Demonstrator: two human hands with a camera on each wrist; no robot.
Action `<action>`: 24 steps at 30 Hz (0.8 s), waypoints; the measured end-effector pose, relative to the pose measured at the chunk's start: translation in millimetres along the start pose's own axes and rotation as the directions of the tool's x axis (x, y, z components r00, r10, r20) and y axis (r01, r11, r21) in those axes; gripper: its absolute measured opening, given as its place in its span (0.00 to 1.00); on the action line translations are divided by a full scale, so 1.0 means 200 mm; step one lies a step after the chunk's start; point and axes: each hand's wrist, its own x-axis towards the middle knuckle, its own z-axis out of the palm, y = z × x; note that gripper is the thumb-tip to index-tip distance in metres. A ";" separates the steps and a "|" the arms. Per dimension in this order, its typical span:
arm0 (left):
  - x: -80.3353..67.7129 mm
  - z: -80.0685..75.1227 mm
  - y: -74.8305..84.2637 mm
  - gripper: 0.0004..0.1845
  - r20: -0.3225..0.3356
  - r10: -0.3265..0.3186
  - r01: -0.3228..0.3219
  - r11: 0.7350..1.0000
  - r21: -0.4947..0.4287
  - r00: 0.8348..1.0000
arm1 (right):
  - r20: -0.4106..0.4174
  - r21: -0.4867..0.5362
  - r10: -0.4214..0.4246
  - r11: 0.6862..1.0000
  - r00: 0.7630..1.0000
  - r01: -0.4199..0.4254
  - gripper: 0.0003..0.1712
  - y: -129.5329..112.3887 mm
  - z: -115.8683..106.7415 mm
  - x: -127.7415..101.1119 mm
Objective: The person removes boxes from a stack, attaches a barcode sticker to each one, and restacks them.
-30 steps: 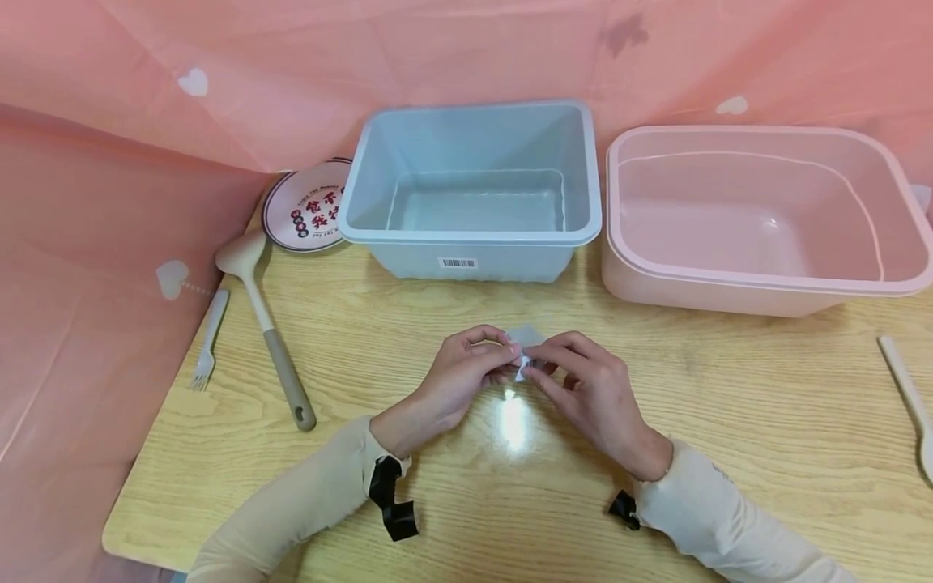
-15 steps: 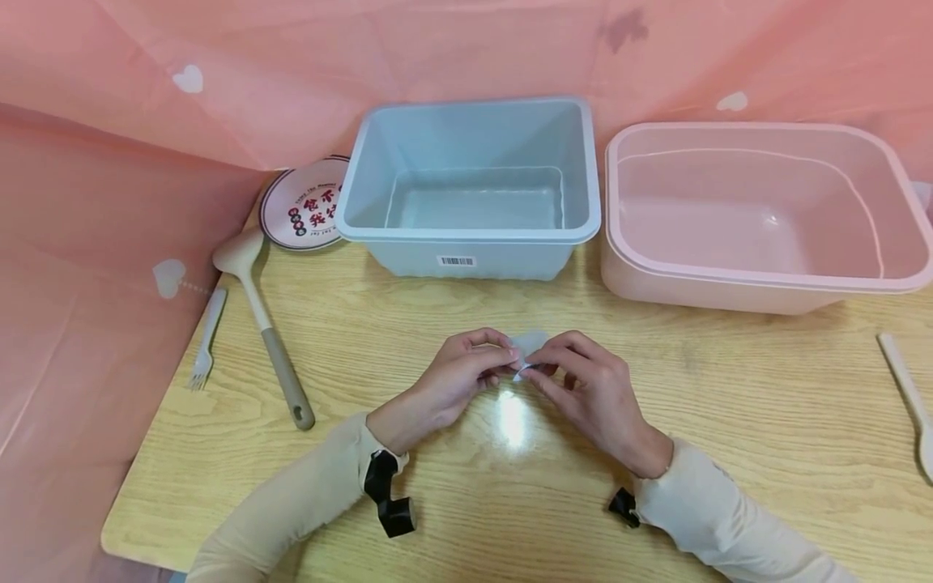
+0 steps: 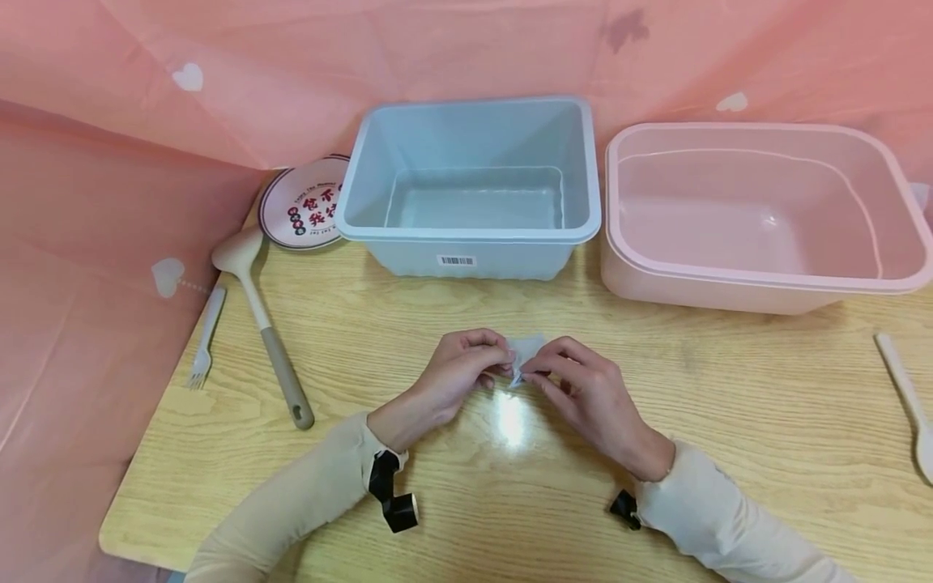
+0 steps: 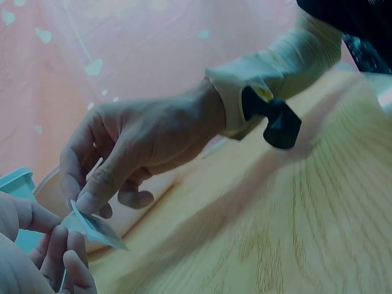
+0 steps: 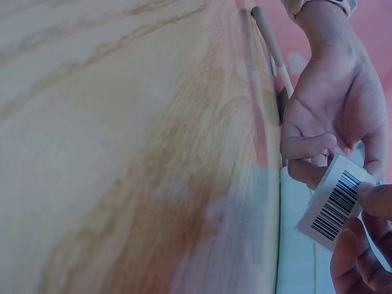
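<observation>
Both hands meet over the table in front of the bins, around a small white barcode label [image 5: 331, 205] with a pale, see-through paper piece [image 3: 530, 344] behind it. The left hand [image 3: 462, 372] pinches the paper's left side between thumb and index finger. From the other side, the right hand [image 3: 583, 380] pinches the label with thumb and fingertips. Black printed bars face the right wrist view, where the label is tilted. In the left wrist view the label appears edge-on under the right thumb, and the fingers cover part of it.
A grey-blue bin [image 3: 474, 235] and a pink bin [image 3: 758, 279] stand along the back. At the left lie a printed plate [image 3: 306, 206] partly behind the grey-blue bin, a ladle [image 3: 266, 324] and a fork [image 3: 207, 336]. A spoon [image 3: 907, 405] lies at the right edge.
The label has turned between the fingers; its printed bars no longer show in the head view, and the paper looks creased. The right hand has shifted slightly downward and left.
</observation>
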 end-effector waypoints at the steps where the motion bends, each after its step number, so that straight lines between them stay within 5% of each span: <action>1: 0.00 0.00 0.00 0.01 -0.013 0.006 -0.006 1.000 0.014 1.000 | 0.005 -0.001 0.003 1.000 1.000 -0.003 0.01 0.00 0.00 0.00; 9: 0.02 -0.02 -0.01 0.03 -0.085 0.039 -0.027 0.991 0.129 0.996 | 0.021 -0.024 0.011 1.000 1.000 -0.011 0.13 -0.02 -0.01 -0.02; 16: 0.03 -0.03 -0.02 0.03 -0.118 0.095 -0.071 0.979 0.190 0.988 | 0.022 -0.028 -0.027 0.999 0.999 0.028 0.03 -0.03 -0.03 -0.05; 24: 0.04 -0.05 -0.03 0.02 -0.154 0.178 -0.119 0.936 0.332 0.972 | 0.064 0.001 0.009 1.000 0.998 -0.009 0.18 -0.05 -0.05 -0.11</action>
